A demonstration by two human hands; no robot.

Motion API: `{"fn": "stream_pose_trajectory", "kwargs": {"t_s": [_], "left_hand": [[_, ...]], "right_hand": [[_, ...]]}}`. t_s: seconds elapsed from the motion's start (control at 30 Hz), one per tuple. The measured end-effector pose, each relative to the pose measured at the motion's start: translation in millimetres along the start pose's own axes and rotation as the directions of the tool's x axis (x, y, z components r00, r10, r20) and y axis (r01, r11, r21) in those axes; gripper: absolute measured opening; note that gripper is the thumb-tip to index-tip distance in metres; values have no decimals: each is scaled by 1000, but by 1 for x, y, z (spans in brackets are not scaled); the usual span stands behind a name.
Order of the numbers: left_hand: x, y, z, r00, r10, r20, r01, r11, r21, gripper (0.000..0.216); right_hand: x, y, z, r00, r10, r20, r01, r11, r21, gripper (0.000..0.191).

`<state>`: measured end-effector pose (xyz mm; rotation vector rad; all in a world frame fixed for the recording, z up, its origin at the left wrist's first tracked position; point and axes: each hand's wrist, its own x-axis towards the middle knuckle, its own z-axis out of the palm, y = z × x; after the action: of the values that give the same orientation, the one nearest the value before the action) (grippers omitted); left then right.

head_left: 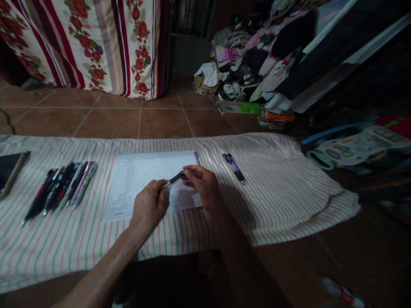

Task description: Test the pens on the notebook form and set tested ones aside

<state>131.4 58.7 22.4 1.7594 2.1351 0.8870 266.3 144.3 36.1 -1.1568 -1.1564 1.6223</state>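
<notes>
My left hand [150,202] is closed around the clear lower part of a pen [176,178] with a dark upper end. The fingertips of my right hand [203,183] pinch the pen's dark end. Both hands are over a spiral notebook [128,179] with printed and handwritten sheets, its coil at the upper right. Right of the notebook lie a purple pen [236,167] and a black pen [233,166], side by side on the striped cloth. To the left, several pens [61,186] rest in a row.
A striped cloth [282,184] covers the table. A dark framed object [13,171] sits at the left edge. Beyond, a floral curtain [109,47] hangs over the tiled floor [112,115], and clothes [253,60] are piled up. A colourful plastic item [349,147] stands at right.
</notes>
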Motion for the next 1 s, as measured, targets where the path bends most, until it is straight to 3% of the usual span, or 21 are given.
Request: {"fn": "stream_pose_trajectory", "kwargs": {"t_s": [0.73,1.0], "left_hand": [[-1,-7,-1,987,156,-44,-148,978,145,27],[-1,-11,-3,958,268,-104,-248,953,173,24]], "right_hand": [[-2,7,4,999,-39,-27,37,997,-70,30],[-8,1,4,1000,2,30,2,993,-119,32]]}}
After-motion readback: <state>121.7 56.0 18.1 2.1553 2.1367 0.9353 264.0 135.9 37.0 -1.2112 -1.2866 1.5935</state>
